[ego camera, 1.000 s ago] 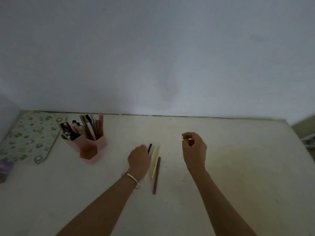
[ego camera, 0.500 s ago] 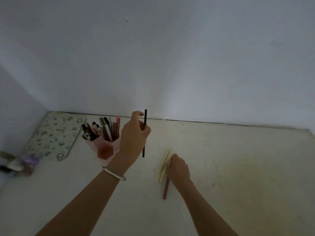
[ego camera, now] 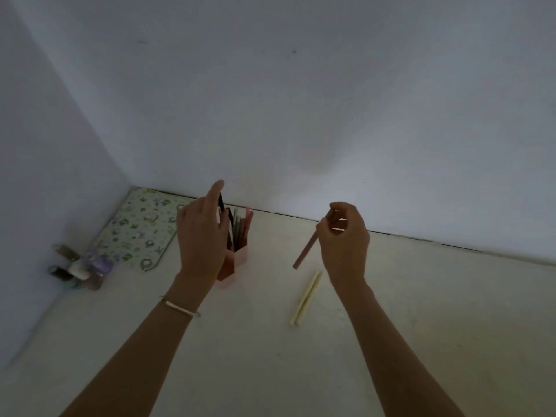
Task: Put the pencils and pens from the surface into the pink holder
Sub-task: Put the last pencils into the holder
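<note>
The pink holder [ego camera: 238,261] stands near the back wall with several pens and pencils in it, partly hidden by my left hand [ego camera: 201,236]. That hand is right over the holder and pinches a black pencil [ego camera: 221,202] upright, with its lower end among the others in the holder. My right hand [ego camera: 344,240] is raised above the table to the right and grips a reddish-pink pen [ego camera: 305,251], which slants down to the left. Two cream pencils [ego camera: 305,297] lie side by side on the table under that hand.
A green patterned mat [ego camera: 141,227] lies in the back left corner. Several small bottles [ego camera: 78,267] stand against the left wall in front of it. Walls close off the table [ego camera: 436,311] at the back and left.
My left hand carried the black pencil left to the holder. My right hand lifted the reddish-pink pen off the table. The view has turned left.
</note>
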`<state>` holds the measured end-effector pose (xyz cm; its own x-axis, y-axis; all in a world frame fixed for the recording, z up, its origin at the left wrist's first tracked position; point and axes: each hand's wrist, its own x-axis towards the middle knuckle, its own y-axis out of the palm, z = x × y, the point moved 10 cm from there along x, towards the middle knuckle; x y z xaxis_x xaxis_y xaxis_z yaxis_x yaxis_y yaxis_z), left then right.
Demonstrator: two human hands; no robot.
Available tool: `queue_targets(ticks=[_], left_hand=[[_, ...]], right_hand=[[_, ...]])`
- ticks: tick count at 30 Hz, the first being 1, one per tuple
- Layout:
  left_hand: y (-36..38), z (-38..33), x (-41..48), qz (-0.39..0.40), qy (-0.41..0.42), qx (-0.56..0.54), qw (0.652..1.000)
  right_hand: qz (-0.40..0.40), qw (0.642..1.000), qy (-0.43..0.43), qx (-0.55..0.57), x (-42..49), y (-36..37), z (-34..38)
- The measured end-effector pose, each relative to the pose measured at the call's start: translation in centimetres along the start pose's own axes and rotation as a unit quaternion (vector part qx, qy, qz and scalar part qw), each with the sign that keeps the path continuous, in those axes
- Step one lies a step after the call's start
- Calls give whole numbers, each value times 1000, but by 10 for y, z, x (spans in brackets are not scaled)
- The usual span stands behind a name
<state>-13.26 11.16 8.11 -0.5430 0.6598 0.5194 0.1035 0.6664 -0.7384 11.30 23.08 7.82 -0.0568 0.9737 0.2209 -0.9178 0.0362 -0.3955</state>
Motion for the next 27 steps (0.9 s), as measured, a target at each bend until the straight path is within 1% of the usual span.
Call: queue_targets(ticks=[2,4,8,11,15,17,19,20,22,24,25,27], left_hand=[[11,2,-6,14,22,71,997],[12,11,-11,10,3,85,996],[-17,22,-14,-64,-20,35,997],[-41,26,-10,-93,-27,2,995],[-63,26,-6,-106,-28,-38,993],[-68,21,-6,-106,-15,-52,993],[-68,15,-9,-107,-5,-54,993],[-67,11,-11,-109,-3,-56,993],[-63,-1,-15,-114,14,-68,991],[-47,-21,-25,-89,44,-94,991],[-31,-32,-31,-53,53,-110,991],[16,-58,-47,70,41,-128,988]], right_hand=[[4,1000,-15,13,-7,10,4],[13,999,-27,29,-13,21,8],[10,994,-69,79,-19,45,24],[25,990,-104,96,-24,75,39],[80,986,-133,55,-35,118,38],[112,983,-142,22,-41,130,30],[136,973,-182,-36,-49,136,29],[136,969,-200,-53,-51,134,29],[90,976,-194,-51,-44,114,28],[13,989,-147,-18,-29,81,21],[-18,993,-120,2,-22,65,16],[-60,994,-85,22,-9,33,7]])
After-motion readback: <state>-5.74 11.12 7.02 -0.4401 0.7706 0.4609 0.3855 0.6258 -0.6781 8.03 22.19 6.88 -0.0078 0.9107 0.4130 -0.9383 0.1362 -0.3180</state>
